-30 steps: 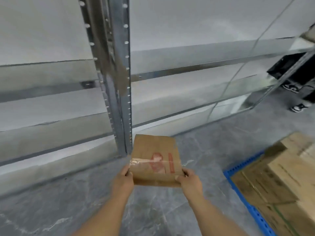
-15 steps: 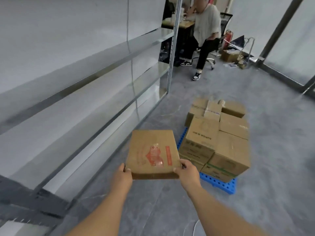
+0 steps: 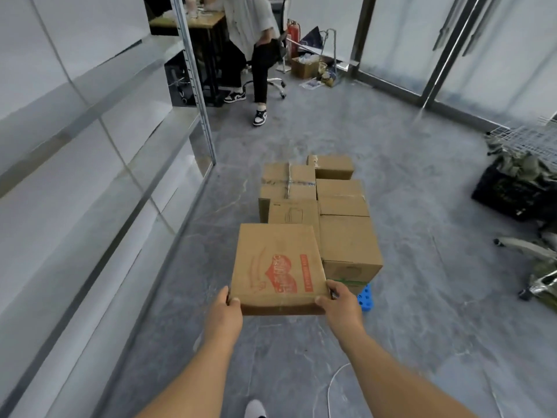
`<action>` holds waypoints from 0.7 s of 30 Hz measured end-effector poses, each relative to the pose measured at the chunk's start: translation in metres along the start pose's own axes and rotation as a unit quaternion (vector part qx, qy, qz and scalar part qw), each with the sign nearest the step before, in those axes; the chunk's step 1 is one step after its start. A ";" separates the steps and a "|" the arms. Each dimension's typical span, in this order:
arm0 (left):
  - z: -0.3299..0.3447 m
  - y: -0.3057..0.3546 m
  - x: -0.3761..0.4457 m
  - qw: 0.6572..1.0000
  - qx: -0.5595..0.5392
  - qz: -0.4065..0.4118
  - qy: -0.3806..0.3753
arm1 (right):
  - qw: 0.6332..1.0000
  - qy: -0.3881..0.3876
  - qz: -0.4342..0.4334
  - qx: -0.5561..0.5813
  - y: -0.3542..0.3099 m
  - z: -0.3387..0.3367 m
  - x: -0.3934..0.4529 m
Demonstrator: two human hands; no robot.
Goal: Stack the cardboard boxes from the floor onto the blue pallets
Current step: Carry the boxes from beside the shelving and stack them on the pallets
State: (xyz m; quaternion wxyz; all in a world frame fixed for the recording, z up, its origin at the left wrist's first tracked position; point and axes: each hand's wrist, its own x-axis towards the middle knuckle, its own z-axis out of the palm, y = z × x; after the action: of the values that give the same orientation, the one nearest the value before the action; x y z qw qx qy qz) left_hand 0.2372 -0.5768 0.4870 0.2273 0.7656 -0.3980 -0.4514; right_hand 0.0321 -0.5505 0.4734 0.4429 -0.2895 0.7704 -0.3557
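Observation:
I carry a flat cardboard box with red print (image 3: 275, 263) in front of me, above the floor. My left hand (image 3: 225, 313) grips its near left corner and my right hand (image 3: 339, 306) grips its near right corner. Just beyond the box stands a stack of several cardboard boxes (image 3: 337, 224). They sit on a blue pallet (image 3: 365, 298), of which only a small near corner shows beside my right hand.
Metal shelving (image 3: 193, 86) runs along the left. A person sits on a chair (image 3: 259, 55) at a desk at the far end. A black crate (image 3: 512, 191) and clutter lie on the right. A white cord (image 3: 331, 384) lies on the grey floor near my feet.
The view has swung right from the shelving to face the pallet head on. The stack of boxes now lies straight ahead and closer. Both hands keep their hold on the box.

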 end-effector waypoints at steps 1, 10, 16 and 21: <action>0.006 0.007 0.007 1.000 0.001 0.009 -0.010 | 1.000 0.011 0.004 0.010 -0.002 -0.003 0.006; 0.081 0.086 0.048 0.994 0.048 0.068 -0.076 | 0.994 0.089 0.015 0.060 -0.017 -0.063 0.076; 0.166 0.128 0.069 0.989 0.096 0.057 -0.100 | 0.993 0.093 0.038 0.068 -0.001 -0.117 0.150; 0.244 0.156 0.098 0.989 0.115 0.023 -0.087 | 0.994 0.060 0.061 0.072 0.014 -0.157 0.233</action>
State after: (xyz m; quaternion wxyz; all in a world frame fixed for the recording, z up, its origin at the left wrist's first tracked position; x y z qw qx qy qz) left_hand -0.0116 -0.7444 0.4276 0.1125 0.7350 -0.4828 -0.4626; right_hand -0.2119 -0.6734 0.4068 0.4366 -0.1873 0.7842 -0.3992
